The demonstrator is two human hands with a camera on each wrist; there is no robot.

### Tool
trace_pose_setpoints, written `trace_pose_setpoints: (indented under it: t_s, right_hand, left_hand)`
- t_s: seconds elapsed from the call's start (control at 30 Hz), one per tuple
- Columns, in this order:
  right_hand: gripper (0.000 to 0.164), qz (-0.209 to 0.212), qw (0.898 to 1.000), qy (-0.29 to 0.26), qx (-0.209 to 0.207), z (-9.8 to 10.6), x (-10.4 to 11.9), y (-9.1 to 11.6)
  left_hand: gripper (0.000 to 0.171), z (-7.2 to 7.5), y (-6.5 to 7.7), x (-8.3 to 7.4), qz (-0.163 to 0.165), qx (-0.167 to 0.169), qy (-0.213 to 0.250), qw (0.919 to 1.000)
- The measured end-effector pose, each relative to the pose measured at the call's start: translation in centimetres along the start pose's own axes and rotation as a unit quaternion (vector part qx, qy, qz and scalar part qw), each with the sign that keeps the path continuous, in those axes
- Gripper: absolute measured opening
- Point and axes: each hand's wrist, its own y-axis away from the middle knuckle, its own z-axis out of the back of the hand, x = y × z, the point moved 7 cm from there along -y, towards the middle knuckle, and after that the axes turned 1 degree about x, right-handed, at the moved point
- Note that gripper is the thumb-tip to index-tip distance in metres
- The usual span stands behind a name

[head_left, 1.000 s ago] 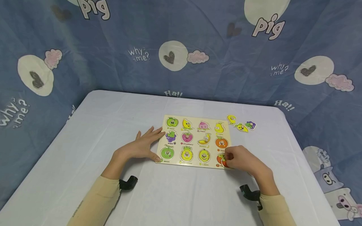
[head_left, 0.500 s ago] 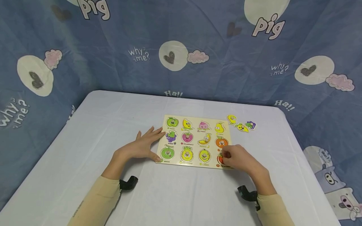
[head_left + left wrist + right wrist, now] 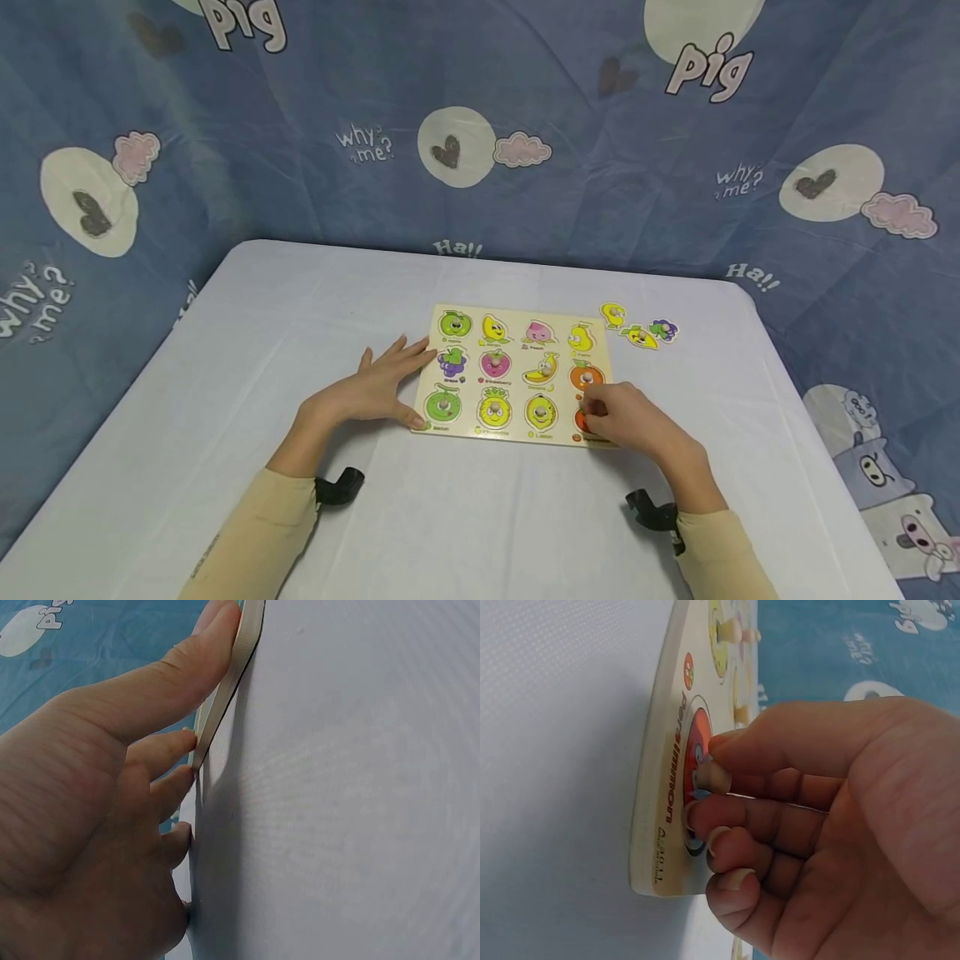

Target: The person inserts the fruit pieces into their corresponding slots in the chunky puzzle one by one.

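A wooden fruit puzzle board with several knobbed fruit pieces lies flat on the white table. My left hand spreads over the board's left side; in the left wrist view, its thumb and fingertips touch the board's edge. At the lower right corner, my right hand has its thumb and curled fingers round the knob of the red persimmon piece. This piece sits at the spot labelled persimmon; whether it is fully seated I cannot tell. The hand covers part of it in the head view.
Beyond the board's upper right corner lie three loose things: a yellow piece, a longer yellow piece and a purple grape piece. A blue printed cloth hangs behind the table.
My right hand has moved slightly left, bringing the persimmon piece from the right of its spot onto it. My left hand stays on the board's edge.
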Motion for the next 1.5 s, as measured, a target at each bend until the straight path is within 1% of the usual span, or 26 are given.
trace_pose_setpoints:
  t_s: [0.33, 0.57, 0.67, 0.87, 0.97, 1.17, 1.4, 1.5]
  right_hand:
    - [0.009, -0.010, 1.000, -0.018, 0.016, 0.1, -0.4, 0.1]
    - [0.004, -0.032, 0.998, -0.053, 0.034, 0.5, -1.0, 0.4]
    - [0.004, -0.031, 0.998, -0.049, 0.035, 0.8, -1.3, 0.4]
    - [0.010, -0.015, 0.999, -0.036, 0.030, 1.7, -1.3, 0.5]
    - [0.009, -0.014, 0.999, -0.032, 0.028, 2.0, -1.6, 0.6]
    - [0.007, -0.025, 0.999, -0.026, 0.040, 2.4, -2.3, 1.0]
    - [0.008, -0.022, 0.998, -0.020, 0.053, 2.9, -2.6, 1.9]
    - [0.007, -0.039, 0.997, -0.018, 0.058, 3.2, -3.0, 2.4]
  left_hand:
    - [0.120, 0.1, -0.1, -0.3, -0.001, 0.002, 0.002, 1.0000]
    - [0.119, 0.1, -0.1, -0.2, 0.002, 0.002, -0.002, 1.0000]
    - [0.120, 0.1, 0.0, -0.1, 0.004, 0.002, -0.002, 1.0000]
    - [0.119, 0.3, 0.1, -0.4, 0.001, 0.000, -0.001, 1.0000]
    - [0.119, 0.4, 0.1, -0.3, 0.002, 0.000, -0.001, 1.0000]
    - [0.119, 0.4, 0.2, -0.3, 0.004, -0.001, 0.004, 1.0000]
    - [0.120, 0.1, 0.2, -0.3, 0.002, 0.000, 0.006, 1.0000]
    - [0.119, 0.1, 0.1, -0.3, 0.003, -0.001, 0.004, 1.0000]
